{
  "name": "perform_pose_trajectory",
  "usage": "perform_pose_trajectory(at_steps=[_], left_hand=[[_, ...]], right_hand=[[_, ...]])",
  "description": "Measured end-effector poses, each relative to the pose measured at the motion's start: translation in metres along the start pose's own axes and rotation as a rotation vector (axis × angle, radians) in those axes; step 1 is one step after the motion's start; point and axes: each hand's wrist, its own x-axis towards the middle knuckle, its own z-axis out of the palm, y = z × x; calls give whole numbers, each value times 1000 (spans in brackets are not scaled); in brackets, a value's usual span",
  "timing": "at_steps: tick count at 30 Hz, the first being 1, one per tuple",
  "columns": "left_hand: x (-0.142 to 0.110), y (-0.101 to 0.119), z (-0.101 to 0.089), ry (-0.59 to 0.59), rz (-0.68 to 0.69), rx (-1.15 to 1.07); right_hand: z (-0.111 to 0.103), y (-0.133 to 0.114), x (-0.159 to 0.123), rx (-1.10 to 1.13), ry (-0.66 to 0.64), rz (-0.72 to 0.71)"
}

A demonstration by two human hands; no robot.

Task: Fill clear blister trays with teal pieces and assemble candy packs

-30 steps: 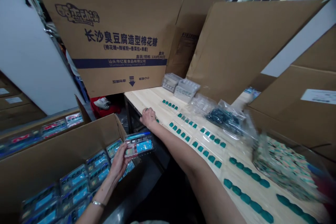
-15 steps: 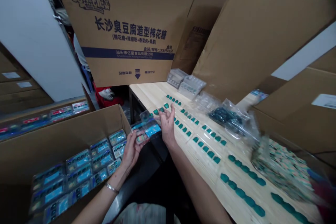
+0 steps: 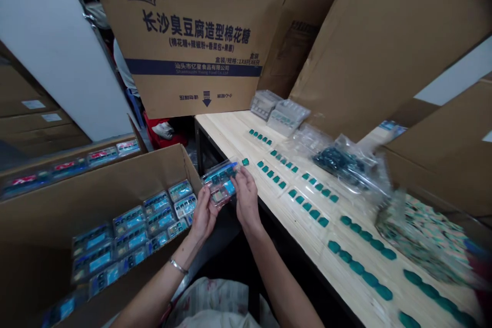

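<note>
My left hand (image 3: 205, 213) grips a small clear plastic box (image 3: 217, 196) by its lower left side, over the gap between the carton and the table. Inside the box are dark green pieces in a row, a light blue part and a pale square piece. My right hand (image 3: 246, 197) is closed at the box's right edge, fingers bent against it; its fingertips are partly hidden. A single dark green piece (image 3: 245, 162) lies on the table just beyond my right hand. More green pieces (image 3: 271, 175) lie in short rows across the wooden table (image 3: 230, 128).
An open carton (image 3: 161, 164) at left holds several packed boxes (image 3: 128, 220). Clear plastic trays (image 3: 288, 117), a bag of dark pieces (image 3: 340, 161) and a bag of pale green-and-orange pieces (image 3: 426, 236) lie along the table's far side. Large cardboard (image 3: 200, 25) stands behind.
My right hand has moved from the green pieces at the table's edge to the plastic box. Fewer loose pieces lie there, and the box's raised clear lid now appears lowered.
</note>
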Motion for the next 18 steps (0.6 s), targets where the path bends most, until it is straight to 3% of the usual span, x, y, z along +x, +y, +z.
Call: perform_pose_trajectory(at_steps=[6, 9, 12, 18], left_hand=[[-9, -1, 4, -17, 36, 45], [-1, 4, 6, -44, 33, 54], [29, 12, 9, -43, 42, 47], [122, 19, 24, -25, -12, 103]], right_hand=[[-6, -17, -8, 227, 22, 49], [-16, -37, -15, 268, 71, 17], [-33, -61, -23, 291, 125, -54], [-69, -93, -37, 367, 219, -119]])
